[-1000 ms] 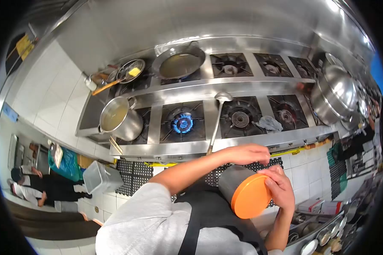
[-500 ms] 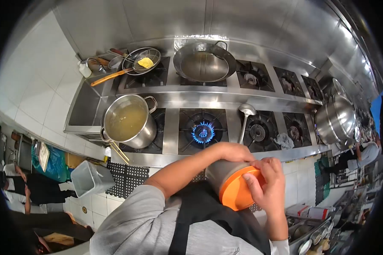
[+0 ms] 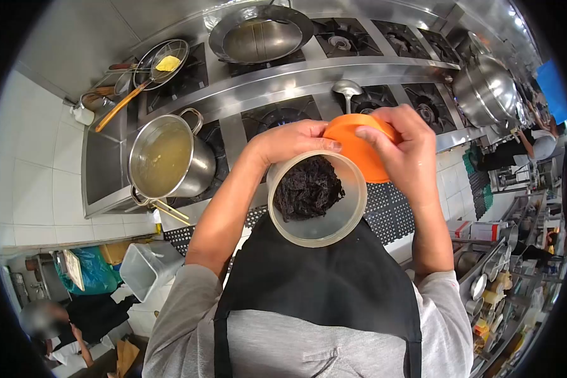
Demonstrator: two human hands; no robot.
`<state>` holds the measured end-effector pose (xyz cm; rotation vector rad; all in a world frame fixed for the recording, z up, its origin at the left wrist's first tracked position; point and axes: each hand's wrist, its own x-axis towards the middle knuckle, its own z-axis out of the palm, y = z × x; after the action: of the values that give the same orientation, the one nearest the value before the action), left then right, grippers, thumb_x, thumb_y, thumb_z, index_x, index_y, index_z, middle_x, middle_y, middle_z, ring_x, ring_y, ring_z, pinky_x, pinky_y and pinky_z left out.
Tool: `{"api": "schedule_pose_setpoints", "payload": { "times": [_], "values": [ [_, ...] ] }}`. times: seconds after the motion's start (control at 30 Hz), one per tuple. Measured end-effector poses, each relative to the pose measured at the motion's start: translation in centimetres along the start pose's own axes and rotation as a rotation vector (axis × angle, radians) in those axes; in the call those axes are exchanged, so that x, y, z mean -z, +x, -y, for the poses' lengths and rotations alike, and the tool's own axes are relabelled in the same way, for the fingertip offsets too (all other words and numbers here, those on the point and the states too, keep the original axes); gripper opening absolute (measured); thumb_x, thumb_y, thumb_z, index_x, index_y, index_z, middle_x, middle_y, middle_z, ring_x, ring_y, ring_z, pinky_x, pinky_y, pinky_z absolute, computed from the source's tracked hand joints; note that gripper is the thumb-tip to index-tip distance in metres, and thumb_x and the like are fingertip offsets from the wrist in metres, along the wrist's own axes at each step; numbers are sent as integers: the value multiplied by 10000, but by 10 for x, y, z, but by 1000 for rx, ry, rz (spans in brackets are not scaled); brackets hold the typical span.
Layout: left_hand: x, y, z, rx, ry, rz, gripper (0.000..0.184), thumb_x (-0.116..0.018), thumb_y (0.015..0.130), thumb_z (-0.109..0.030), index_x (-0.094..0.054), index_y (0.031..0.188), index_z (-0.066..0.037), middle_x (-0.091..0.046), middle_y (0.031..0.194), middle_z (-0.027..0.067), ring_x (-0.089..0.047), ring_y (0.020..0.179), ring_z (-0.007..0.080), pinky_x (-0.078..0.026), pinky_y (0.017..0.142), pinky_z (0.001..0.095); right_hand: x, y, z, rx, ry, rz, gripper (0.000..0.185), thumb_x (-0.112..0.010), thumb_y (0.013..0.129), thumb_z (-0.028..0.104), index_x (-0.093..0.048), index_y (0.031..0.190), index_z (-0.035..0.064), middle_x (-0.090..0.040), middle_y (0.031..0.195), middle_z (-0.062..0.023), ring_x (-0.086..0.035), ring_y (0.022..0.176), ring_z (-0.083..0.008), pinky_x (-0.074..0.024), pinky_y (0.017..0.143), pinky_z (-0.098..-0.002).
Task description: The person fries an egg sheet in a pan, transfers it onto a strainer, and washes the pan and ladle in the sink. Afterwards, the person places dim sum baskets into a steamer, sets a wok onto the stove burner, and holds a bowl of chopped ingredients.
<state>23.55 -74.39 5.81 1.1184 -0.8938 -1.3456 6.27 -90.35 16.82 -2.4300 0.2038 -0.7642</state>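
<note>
A round translucent plastic tub is tipped toward me in front of my apron, its mouth uncovered. Inside lies a clump of dark, crinkled, dried-looking food, perhaps seaweed; I cannot be sure of its kind. My left hand is closed on the tub's far edge, the fingertips close to the lid. In my right hand an orange lid is pinched, thumb on top, held just beyond the tub's rim.
On the stove stand a steel pot of cloudy liquid and a wok. A strainer holding something yellow rests at back left. A ladle lies beside a burner. People work at both sides.
The orange lid has come off the tub and moved away from its mouth, exposing the dark contents. The tub has turned toward me, and the view has shifted.
</note>
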Motion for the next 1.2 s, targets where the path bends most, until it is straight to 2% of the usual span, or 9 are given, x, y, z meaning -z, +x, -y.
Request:
{"api": "schedule_pose_setpoints", "payload": {
  "times": [0.13, 0.33, 0.43, 0.53, 0.63, 0.77, 0.9, 0.93, 1.2],
  "values": [
    [-7, -7, 10, 6, -149, -131, 379, -646, 1006, -207, -621, 1316, 11, -695, 1151, 24, -629, 1016, 61, -513, 917, 256, 8, -5, 1, 266, -64, -98, 329, -833, 794, 181, -717, 1059, 25, -666, 900, -130, -651, 790, -273, -535, 700, -367],
    [-15, -10, 20, -3, -190, -266, 366, -657, 985, -195, -639, 1292, 4, -707, 1145, 37, -646, 991, 80, -522, 906, 264, 18, -28, 4, 390, 25, 255, 178, -751, 806, 83, -672, 954, 24, -674, 888, -117, -682, 826, -315, -545, 709, -430],
    [-22, -7, 17, -15, -41, -307, 352, -650, 983, -203, -654, 1267, 5, -710, 1143, 39, -639, 996, 86, -514, 908, 269, 2, -39, 10, 294, -76, 493, 206, -752, 801, 56, -695, 996, 23, -705, 962, -131, -692, 848, -335, -557, 720, -411],
    [-31, -4, 13, 26, 50, -345, 343, -645, 986, -219, -666, 1246, 4, -710, 1144, 36, -631, 999, 89, -504, 912, 268, -30, -45, 9, 498, -140, 514, 240, -745, 784, 46, -700, 1020, 34, -699, 1010, -119, -698, 874, -319, -563, 718, -423],
    [-39, -12, 6, 23, -11, -380, 343, -649, 988, -228, -670, 1248, -6, -709, 1128, 28, -625, 992, 84, -501, 911, 266, -36, -48, 1, 554, 54, 455, 254, -746, 777, 38, -710, 1028, 29, -690, 1048, -121, -702, 889, -306, -567, 710, -416],
    [-33, -33, 28, -82, -94, -504, 350, -669, 974, -232, -665, 1246, -13, -696, 1129, 16, -625, 987, 83, -506, 901, 265, -10, -38, 3, 360, 348, 460, 223, -726, 787, 26, -693, 1007, 15, -700, 1006, -150, -698, 865, -351, -569, 734, -408],
    [-34, -51, 35, -118, -192, -584, 383, -685, 960, -243, -653, 1271, -21, -689, 1149, 15, -625, 982, 79, -514, 870, 259, -4, -27, -3, -12, 578, 710, 214, -736, 845, -3, -690, 1053, 22, -727, 974, -100, -705, 806, -184, -559, 723, -305],
    [-36, -55, 36, -124, -219, -606, 393, -688, 957, -245, -649, 1280, -24, -688, 1154, 16, -625, 980, 77, -517, 860, 257, -10, -29, -8, -49, 655, 720, 236, -724, 872, -12, -672, 1100, 19, -710, 964, -51, -640, 792, -93, -532, 731, -259],
    [-42, -76, 36, -161, -237, -666, 401, -689, 958, -221, -634, 1282, 9, -689, 1165, 42, -648, 991, 92, -534, 883, 264, -25, -18, -10, -144, 878, 799, 294, -691, 895, -29, -635, 1181, 11, -649, 965, 10, -581, 794, -47, -497, 735, -212]
  ]
}}
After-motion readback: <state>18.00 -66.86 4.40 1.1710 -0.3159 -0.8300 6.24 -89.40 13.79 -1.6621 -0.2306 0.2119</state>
